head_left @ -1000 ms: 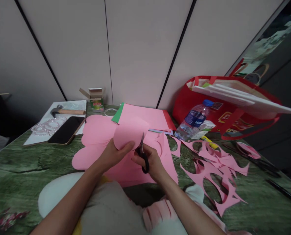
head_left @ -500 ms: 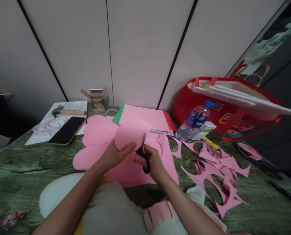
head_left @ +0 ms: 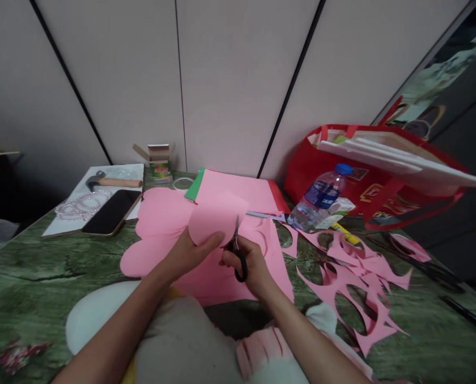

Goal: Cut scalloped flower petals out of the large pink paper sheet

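My left hand (head_left: 196,249) is closed on a pink paper piece (head_left: 212,218) with a rounded edge, thumb lying on top. In my right hand (head_left: 252,261) is a pair of scissors (head_left: 241,266) with black handles, its fingers wrapped round the loops. The scissor blades point upward at the right edge of the held piece. Beneath both hands lie pink paper sheets (head_left: 282,282). Rounded pink cutouts (head_left: 160,210) are piled to the left of my left hand.
Pink paper scraps (head_left: 354,290) spread over the right side of the table. Behind them are a water bottle (head_left: 320,194) and a red bag (head_left: 302,160). A phone (head_left: 112,212), a hammer (head_left: 118,182) and a small open box (head_left: 160,162) sit at the left.
Almost nothing differs. The whole view has shifted very slightly, and both hands keep the same hold on the paper piece and the scissors.
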{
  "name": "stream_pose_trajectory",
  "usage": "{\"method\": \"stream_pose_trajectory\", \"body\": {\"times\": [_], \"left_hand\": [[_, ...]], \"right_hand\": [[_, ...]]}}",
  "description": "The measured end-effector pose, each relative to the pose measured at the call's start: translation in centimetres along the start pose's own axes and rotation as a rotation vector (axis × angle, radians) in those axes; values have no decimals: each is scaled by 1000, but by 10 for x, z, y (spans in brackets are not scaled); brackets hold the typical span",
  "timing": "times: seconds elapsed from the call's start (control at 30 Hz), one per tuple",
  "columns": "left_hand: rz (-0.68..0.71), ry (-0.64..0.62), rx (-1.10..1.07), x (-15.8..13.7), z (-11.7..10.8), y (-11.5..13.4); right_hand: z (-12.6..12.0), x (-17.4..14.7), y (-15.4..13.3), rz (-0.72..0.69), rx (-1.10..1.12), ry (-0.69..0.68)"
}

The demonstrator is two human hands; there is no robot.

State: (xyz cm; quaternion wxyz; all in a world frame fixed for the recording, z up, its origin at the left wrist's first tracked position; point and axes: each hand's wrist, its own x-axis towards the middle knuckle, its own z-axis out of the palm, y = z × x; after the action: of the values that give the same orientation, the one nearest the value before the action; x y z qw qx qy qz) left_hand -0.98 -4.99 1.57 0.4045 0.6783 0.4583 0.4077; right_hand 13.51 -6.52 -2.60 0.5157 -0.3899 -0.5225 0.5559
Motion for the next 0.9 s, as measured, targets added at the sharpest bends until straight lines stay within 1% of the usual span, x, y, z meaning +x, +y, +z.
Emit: {"method": "stream_pose_trajectory", "body": {"times": [0.27,0.53,0.73,0.9], "left_hand": [[-2,-8,12,0,0,0],[-1,-5,-5,1,-1,-1],[6,5,6,1,-2,0],[-2,15,22,1,-2,1]], "right_hand": [[3,-1,-7,4,-2,20],[2,-2,-7,18,-3,24],[3,-1,-7,29,0,11],[1,0,-6,3,-13,-4]]}}
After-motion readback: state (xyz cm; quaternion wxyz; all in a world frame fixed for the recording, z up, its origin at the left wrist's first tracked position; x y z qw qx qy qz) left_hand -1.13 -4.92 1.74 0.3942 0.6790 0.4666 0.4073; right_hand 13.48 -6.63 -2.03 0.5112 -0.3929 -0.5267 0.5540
